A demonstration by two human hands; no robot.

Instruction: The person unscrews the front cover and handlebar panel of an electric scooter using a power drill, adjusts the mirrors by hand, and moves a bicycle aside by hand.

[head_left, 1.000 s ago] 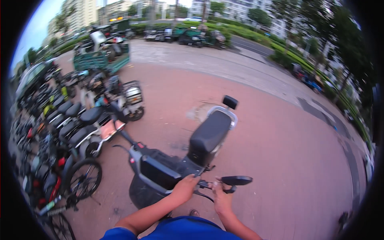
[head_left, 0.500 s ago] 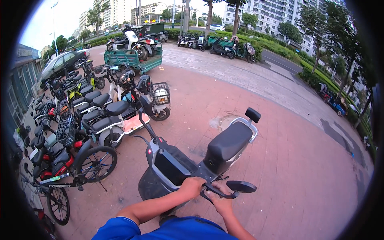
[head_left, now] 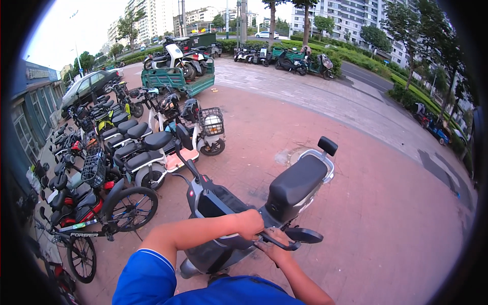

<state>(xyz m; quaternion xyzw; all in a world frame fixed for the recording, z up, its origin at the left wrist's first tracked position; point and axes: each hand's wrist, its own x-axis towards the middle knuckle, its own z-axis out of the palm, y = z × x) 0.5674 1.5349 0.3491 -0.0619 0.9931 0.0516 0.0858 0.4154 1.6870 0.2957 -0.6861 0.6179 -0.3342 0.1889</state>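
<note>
In front of me stands a grey and black electric scooter (head_left: 219, 252) with a black seat (head_left: 299, 184) and a small backrest. My left hand (head_left: 249, 224) reaches across to the near side of its handlebar, fingers curled in; what they hold is hidden behind the knuckles. Just right of it, my right hand (head_left: 274, 243) is wrapped around the handlebar (head_left: 283, 245), the thumb lying along it. A black mirror (head_left: 305, 235) sticks out beside the right hand. The far black grip (head_left: 185, 161) of the scooter points away, with no hand on it.
At left, a bicycle (head_left: 131, 208) and several electric scooters (head_left: 158, 141) stand in rows, one with a wire basket (head_left: 211, 121). A green cargo tricycle (head_left: 178, 81) carrying scooters is parked behind them, near a dark car (head_left: 91, 86). Reddish paving (head_left: 376, 213) extends to the right.
My left elbow has lifted outward and the left forearm now lies flatter across the scooter's front. Both hands stay at the handlebar. The surroundings have shifted slightly right in view.
</note>
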